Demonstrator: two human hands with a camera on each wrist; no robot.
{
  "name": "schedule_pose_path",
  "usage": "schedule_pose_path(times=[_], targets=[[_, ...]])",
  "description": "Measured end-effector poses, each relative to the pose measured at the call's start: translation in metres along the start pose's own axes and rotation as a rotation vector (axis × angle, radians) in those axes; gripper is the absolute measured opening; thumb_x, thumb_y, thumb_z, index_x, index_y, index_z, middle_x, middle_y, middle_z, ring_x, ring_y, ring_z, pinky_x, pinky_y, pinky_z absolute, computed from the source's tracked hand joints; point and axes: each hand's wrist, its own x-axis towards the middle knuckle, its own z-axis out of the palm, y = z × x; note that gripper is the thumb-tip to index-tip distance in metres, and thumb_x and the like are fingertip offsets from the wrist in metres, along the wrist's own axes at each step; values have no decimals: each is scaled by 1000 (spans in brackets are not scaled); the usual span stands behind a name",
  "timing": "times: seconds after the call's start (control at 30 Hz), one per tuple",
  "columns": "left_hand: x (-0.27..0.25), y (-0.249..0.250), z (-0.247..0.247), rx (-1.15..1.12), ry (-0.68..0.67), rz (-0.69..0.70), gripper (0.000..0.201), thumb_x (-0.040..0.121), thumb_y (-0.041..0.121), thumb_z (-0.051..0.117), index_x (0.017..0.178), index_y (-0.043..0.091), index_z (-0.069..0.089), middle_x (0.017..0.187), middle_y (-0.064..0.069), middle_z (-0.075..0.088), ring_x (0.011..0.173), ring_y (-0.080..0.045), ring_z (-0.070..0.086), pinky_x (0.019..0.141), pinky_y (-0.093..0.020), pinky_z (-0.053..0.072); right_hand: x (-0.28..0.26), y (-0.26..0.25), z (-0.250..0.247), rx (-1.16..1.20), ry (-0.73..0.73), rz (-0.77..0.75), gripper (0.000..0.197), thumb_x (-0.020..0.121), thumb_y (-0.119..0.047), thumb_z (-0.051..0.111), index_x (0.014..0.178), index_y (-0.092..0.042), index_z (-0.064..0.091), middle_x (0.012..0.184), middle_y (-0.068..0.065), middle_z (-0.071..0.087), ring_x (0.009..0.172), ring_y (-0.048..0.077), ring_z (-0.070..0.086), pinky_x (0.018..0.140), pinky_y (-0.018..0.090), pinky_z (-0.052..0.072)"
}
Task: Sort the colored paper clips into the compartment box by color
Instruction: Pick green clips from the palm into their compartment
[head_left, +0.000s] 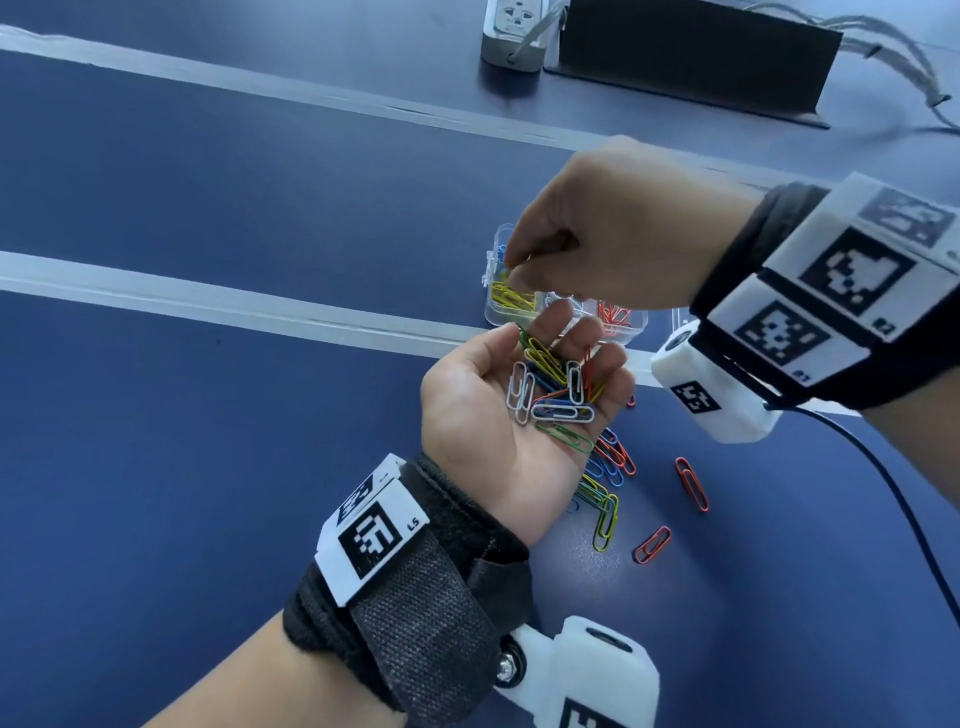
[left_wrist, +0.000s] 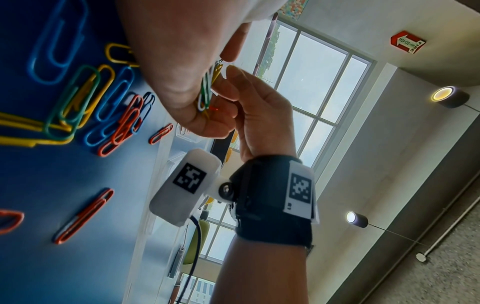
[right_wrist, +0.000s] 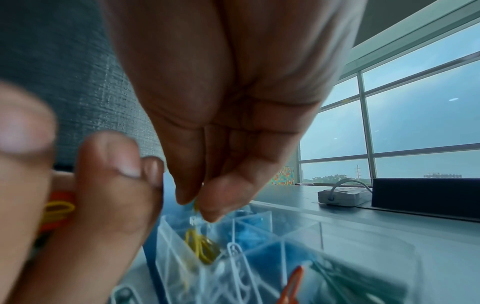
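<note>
My left hand (head_left: 550, 353) is palm up, fingers curled round a heap of paper clips (head_left: 556, 395) in white, yellow, blue, green and red. Just beyond it stands the clear compartment box (head_left: 631, 332). My right hand (head_left: 511, 265) hovers over the box's left end and pinches a yellow clip (right_wrist: 195, 205) between thumb and finger. Below that clip lies the compartment of yellow clips (right_wrist: 200, 244). Other compartments hold red clips (head_left: 613, 314), white clips (right_wrist: 239, 265) and blue ones. More loose clips (head_left: 608, 467) lie on the blue table under my left hand.
Two red clips (head_left: 692, 483) lie apart to the right of the loose pile. A white power strip (head_left: 514, 31) and a black box (head_left: 696, 62) sit at the table's far edge. White strips (head_left: 208, 306) cross the table, and a dark cable (head_left: 883, 478) trails from my right wrist.
</note>
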Motion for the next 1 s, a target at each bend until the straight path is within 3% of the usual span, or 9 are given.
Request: schedule_pose_path(times=[0.17, 0.27, 0.4, 0.5, 0.57, 0.7, 0.8, 0.9, 1.0], targets=[[1, 1, 0, -2, -12, -8, 40, 91, 25, 31, 84, 6, 65, 80, -10, 65, 69, -26, 62, 70, -32, 54, -3, 2, -6, 91, 38, 13, 19, 84, -21, 60, 95, -23, 75, 58, -16, 52, 66, 9, 53, 78, 26, 49], [0, 0, 0, 15, -34, -14, 40, 90, 25, 31, 90, 5, 66, 84, -12, 68, 75, -27, 65, 73, -33, 55, -11, 5, -9, 101, 73, -36, 19, 84, -19, 60, 96, -22, 74, 72, -6, 68, 66, 8, 55, 77, 26, 47], [-3, -2, 4, 44, -53, 4, 38, 90, 22, 32, 90, 2, 66, 88, -15, 69, 85, -32, 65, 87, -42, 49, -29, 5, -11, 177, 103, -78, 17, 81, -26, 62, 92, -24, 74, 75, -7, 70, 58, 2, 54, 65, 10, 40], [-5, -3, 7, 52, -29, 36, 39, 93, 20, 34, 83, 1, 67, 84, -15, 68, 80, -33, 67, 94, -50, 45, -43, 3, -11, 173, 56, -78, 22, 76, -37, 57, 86, -26, 74, 72, -8, 69, 62, 6, 59, 64, 21, 45], [-5, -3, 8, 66, -35, 41, 38, 93, 20, 34, 89, 2, 67, 93, -15, 67, 91, -32, 64, 97, -52, 43, -51, 0, -8, 134, 14, -61, 33, 75, -54, 57, 82, -27, 74, 69, -6, 68, 61, 12, 59, 63, 29, 47], [-7, -3, 8, 62, -63, 40, 43, 94, 21, 31, 80, 2, 67, 78, -11, 68, 55, -20, 63, 95, -36, 39, -58, -4, 3, 32, -47, 19, 50, 61, -69, 49, 81, -29, 72, 70, -1, 66, 67, 19, 60, 64, 34, 52], [-8, -5, 8, 41, -68, 55, 44, 94, 21, 30, 77, 2, 65, 72, -9, 67, 51, -18, 61, 101, -33, 30, -59, -3, 9, 26, -22, 31, 37, 70, -57, 53, 79, -26, 71, 73, 3, 66, 70, 25, 61, 65, 37, 53], [-5, -5, 6, 74, -61, 82, 42, 96, 23, 31, 81, 5, 66, 73, -6, 69, 56, -17, 65, 86, -34, 47, -60, -3, 10, 122, 14, 57, 26, 74, -44, 54, 78, -24, 71, 79, 0, 72, 73, 23, 63, 68, 36, 53], [-4, -6, 4, 136, -57, 92, 50, 97, 26, 31, 78, 5, 73, 81, -8, 72, 73, -18, 69, 87, -40, 49, -62, -3, 10, 199, 61, 94, 18, 77, -35, 58, 82, -24, 72, 83, -3, 73, 74, 20, 64, 71, 35, 53]])
